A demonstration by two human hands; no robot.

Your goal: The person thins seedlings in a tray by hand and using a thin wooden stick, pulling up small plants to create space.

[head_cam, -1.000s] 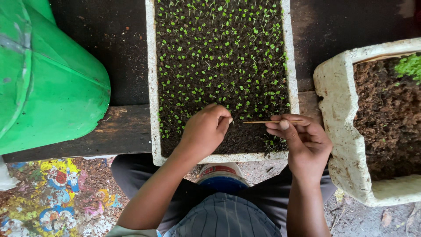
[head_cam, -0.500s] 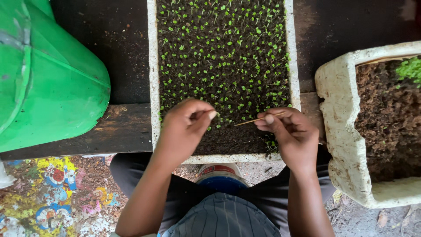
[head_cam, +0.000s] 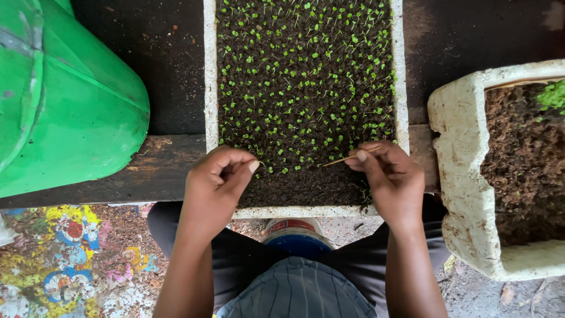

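Observation:
A long white foam tray [head_cam: 210,88] filled with dark soil holds rows of tiny green seedlings [head_cam: 306,76]. My left hand [head_cam: 219,179] hovers over the tray's near left corner, thumb and forefinger pinched together on something too small to make out. My right hand [head_cam: 389,176] is at the near right side of the tray and holds a thin wooden stick [head_cam: 347,157] that points left, its tip just above the soil near the last row of seedlings. The strip of soil nearest me is bare.
A big green plastic container [head_cam: 65,100] lies at the left on a dark wooden bench [head_cam: 159,171]. Another white foam box [head_cam: 465,176] of brown soil with a green clump stands at the right. A colourful patterned mat [head_cam: 65,259] covers the ground lower left.
Both hands drifted left along the tray's near edge. The left hand's fingers closed into a pinch, and the stick tilted slightly while staying in the right hand.

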